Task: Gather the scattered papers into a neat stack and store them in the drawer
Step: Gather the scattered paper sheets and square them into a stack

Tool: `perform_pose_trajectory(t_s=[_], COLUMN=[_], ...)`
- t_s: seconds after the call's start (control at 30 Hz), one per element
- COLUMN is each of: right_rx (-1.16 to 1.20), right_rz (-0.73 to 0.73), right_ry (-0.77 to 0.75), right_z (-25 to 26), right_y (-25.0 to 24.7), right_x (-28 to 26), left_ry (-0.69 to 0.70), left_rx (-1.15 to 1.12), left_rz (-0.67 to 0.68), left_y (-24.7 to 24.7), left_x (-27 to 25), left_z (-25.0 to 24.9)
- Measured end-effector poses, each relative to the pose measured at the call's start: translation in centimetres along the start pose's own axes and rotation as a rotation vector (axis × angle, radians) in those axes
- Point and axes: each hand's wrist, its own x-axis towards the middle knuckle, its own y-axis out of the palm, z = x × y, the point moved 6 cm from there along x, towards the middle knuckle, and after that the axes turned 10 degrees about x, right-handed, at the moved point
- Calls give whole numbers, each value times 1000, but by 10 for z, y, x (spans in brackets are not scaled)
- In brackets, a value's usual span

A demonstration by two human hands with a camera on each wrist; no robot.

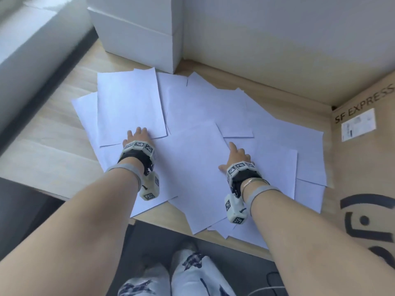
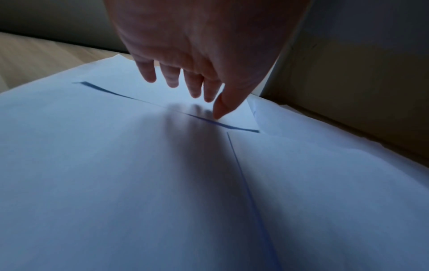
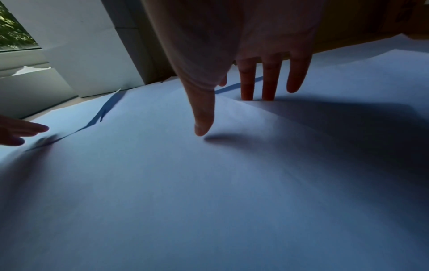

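Several white paper sheets [image 1: 198, 107] lie scattered and overlapping on a light wooden desk [image 1: 53, 129]. My left hand [image 1: 136, 135] hovers at the near edge of the top left sheet [image 1: 128, 103], its thumb [image 2: 220, 108] touching that edge. My right hand [image 1: 237, 154] is spread over the middle sheet [image 1: 198, 171]; its straight fingers [image 3: 269, 82] press down on the paper [image 3: 209, 183] and the thumb [image 3: 203, 117] hangs just above it. Neither hand grips a sheet. No drawer shows in any view.
A white box-like unit [image 1: 141, 33] stands at the desk's back, against the wall. A brown SF Express cardboard box [image 1: 363, 167] borders the papers on the right. A window sill [image 1: 25, 39] runs along the left. My knees [image 1: 177, 278] show below the desk edge.
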Motion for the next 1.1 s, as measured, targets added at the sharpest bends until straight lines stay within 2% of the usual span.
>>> perform_pose_trajectory(t_s=[0.07,0.23,0.33,0.43,0.5,0.67,0.83,1.0,1.1], right_rx=[-23,35,11,15,55,145,214,269,305], right_rz=[-6,52,53,81,97,40,74,93,114], right_ry=[-1,20,19,90,133,213,236,222,203], right_z=[1,10,16,16,17,24,41,57,67], right_y=[3,6,-5,-16,-21,-31,-17,2,11], right_x=[0,7,9,11,13,15,12,12,13], left_ry=[17,-24,-30,-39,-36,104,199,201,197], left_rx=[54,61,48,-25,-6,108,113,83,22], left_rz=[40,-76,-94,-117,-84,-19,-55,-109,-84], left_y=[4,-3,-16,-32,-38,-38,-40,-43,-43], left_x=[0,-2,8,25,35,58,66,64,65], left_z=[-3,0,10,24,32,41,44,39,35])
